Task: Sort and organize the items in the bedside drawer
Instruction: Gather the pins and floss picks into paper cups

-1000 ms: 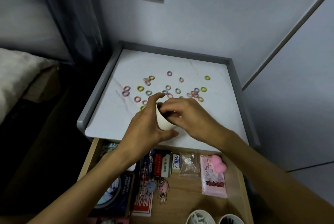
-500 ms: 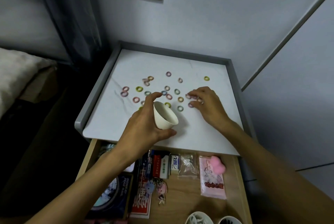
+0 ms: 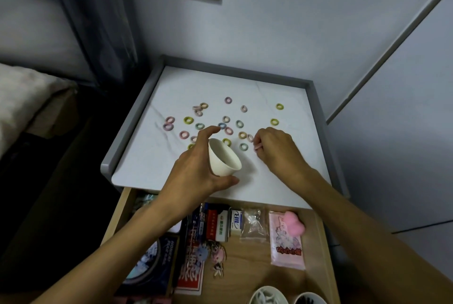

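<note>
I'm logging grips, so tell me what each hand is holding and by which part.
The left hand grips the white cup round its side wall, with the cup tilted. The right hand pinches a small pink ring at its fingertips.

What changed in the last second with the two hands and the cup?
The right hand left the cup, swung out to the right among the scattered hair rings, and now appears to pinch a pink ring. The left hand kept holding the cup tilted above the tabletop. The other rings and the contents of the drawer stayed put.
</note>
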